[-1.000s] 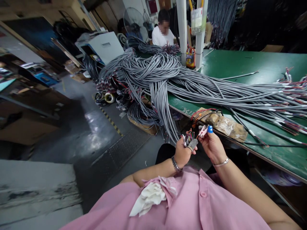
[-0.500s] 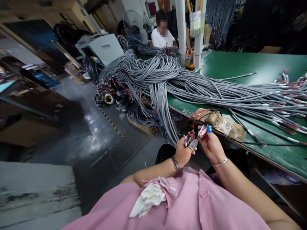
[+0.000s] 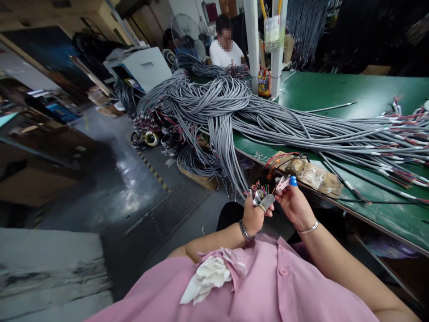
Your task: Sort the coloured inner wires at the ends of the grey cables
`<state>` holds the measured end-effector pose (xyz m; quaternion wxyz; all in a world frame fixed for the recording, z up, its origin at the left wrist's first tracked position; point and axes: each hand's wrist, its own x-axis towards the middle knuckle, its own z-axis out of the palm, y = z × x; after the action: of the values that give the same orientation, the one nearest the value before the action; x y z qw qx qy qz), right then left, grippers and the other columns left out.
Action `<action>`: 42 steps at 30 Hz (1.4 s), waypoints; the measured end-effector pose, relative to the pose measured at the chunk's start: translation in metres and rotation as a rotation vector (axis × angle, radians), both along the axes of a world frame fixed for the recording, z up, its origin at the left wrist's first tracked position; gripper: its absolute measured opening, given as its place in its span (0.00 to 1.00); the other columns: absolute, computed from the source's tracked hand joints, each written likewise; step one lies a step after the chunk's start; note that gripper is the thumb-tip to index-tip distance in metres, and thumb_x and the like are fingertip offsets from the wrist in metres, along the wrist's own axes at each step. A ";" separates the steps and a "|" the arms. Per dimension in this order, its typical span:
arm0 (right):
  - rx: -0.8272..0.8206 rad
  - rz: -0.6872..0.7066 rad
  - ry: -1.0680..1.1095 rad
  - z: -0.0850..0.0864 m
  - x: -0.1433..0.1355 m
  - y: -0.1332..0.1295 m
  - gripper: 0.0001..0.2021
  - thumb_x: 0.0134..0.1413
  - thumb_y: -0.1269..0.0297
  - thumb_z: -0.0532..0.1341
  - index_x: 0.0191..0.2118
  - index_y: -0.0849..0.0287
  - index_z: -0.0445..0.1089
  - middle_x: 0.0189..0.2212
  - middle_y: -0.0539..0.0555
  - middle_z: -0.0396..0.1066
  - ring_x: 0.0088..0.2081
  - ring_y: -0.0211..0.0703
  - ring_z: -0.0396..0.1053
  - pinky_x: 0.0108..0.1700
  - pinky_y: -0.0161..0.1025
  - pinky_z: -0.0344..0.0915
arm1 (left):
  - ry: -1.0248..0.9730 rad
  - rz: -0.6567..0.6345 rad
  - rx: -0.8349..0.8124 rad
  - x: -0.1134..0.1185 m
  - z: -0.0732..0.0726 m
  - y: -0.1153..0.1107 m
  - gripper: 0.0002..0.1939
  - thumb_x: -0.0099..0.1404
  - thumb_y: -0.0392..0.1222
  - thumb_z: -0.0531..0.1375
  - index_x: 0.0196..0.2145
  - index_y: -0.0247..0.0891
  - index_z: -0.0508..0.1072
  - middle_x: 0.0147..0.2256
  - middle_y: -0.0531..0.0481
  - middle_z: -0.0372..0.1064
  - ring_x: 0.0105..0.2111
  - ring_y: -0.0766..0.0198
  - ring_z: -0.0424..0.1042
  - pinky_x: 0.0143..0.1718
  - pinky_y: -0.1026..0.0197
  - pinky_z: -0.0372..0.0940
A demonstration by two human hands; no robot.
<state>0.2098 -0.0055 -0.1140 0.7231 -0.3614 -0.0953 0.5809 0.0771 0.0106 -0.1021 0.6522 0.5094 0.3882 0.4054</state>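
Observation:
My left hand [image 3: 254, 216] is closed around several grey cable ends [image 3: 257, 195]; thin coloured wires [image 3: 266, 190] fan out above the fingers. A grey cover [image 3: 267, 201] is on one of its digits. Close by on the right, my right hand [image 3: 296, 206] pinches a small pink clip-like tool [image 3: 282, 184], its tip near the coloured wires. A blue finger cap [image 3: 293, 180] sits on a digit of that hand. Whether the tool's tip touches a wire is too small to tell.
A large heap of grey cables [image 3: 211, 96] stretches across the green table [image 3: 338, 89] and hangs over its edge. A taped block [image 3: 306, 173] lies at the near edge, just beyond my right hand. Across the table sits a person [image 3: 225, 51] in white, beside a white post [image 3: 252, 44].
My left hand has shifted slightly left and the coloured wires now spread wider and more upright, apart from the pink tool. My right hand has hardly moved.

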 end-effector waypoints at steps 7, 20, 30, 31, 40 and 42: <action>-0.001 0.084 0.022 -0.004 0.005 -0.005 0.24 0.48 0.38 0.59 0.33 0.56 0.73 0.28 0.51 0.71 0.27 0.37 0.66 0.30 0.35 0.65 | 0.020 -0.015 -0.025 -0.011 0.002 -0.002 0.18 0.56 0.54 0.63 0.27 0.34 0.70 0.20 0.53 0.68 0.15 0.71 0.64 0.16 0.68 0.57; 0.060 0.323 -0.201 -0.006 -0.015 -0.033 0.09 0.47 0.59 0.68 0.33 0.60 0.74 0.25 0.50 0.69 0.26 0.35 0.62 0.30 0.34 0.60 | 0.006 -0.036 -0.046 -0.024 -0.022 -0.003 0.18 0.56 0.55 0.62 0.28 0.35 0.69 0.20 0.53 0.69 0.15 0.71 0.64 0.17 0.67 0.58; -0.035 0.098 -0.384 -0.012 -0.017 -0.031 0.09 0.47 0.59 0.68 0.28 0.58 0.72 0.22 0.47 0.66 0.24 0.33 0.58 0.27 0.33 0.57 | 0.043 -0.059 -0.091 -0.027 -0.032 -0.004 0.20 0.52 0.55 0.66 0.26 0.34 0.69 0.19 0.52 0.67 0.15 0.71 0.64 0.17 0.67 0.60; -0.041 0.067 -0.352 -0.014 -0.014 -0.031 0.09 0.47 0.59 0.68 0.28 0.58 0.71 0.22 0.47 0.65 0.23 0.33 0.57 0.26 0.33 0.57 | 0.041 -0.061 -0.102 -0.027 -0.032 -0.003 0.20 0.53 0.56 0.65 0.27 0.33 0.70 0.19 0.52 0.67 0.15 0.71 0.64 0.17 0.67 0.60; -0.032 -0.048 -0.373 -0.007 0.011 -0.044 0.05 0.52 0.62 0.65 0.29 0.57 0.71 0.22 0.47 0.60 0.24 0.33 0.56 0.27 0.32 0.59 | -0.161 -0.274 -0.205 -0.023 -0.024 0.002 0.21 0.54 0.54 0.65 0.36 0.32 0.75 0.31 0.42 0.75 0.31 0.60 0.75 0.32 0.63 0.65; -0.032 -0.071 -0.437 -0.006 0.011 -0.047 0.05 0.52 0.62 0.65 0.29 0.56 0.72 0.22 0.47 0.61 0.24 0.34 0.57 0.27 0.33 0.60 | -0.162 -0.288 -0.196 -0.023 -0.022 0.004 0.21 0.55 0.54 0.64 0.37 0.32 0.76 0.35 0.40 0.76 0.35 0.59 0.75 0.34 0.63 0.64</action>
<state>0.2205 -0.0522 -0.1195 0.6994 -0.4931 -0.2278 0.4645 0.0536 0.0145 -0.1245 0.7791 0.4596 0.2950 0.3078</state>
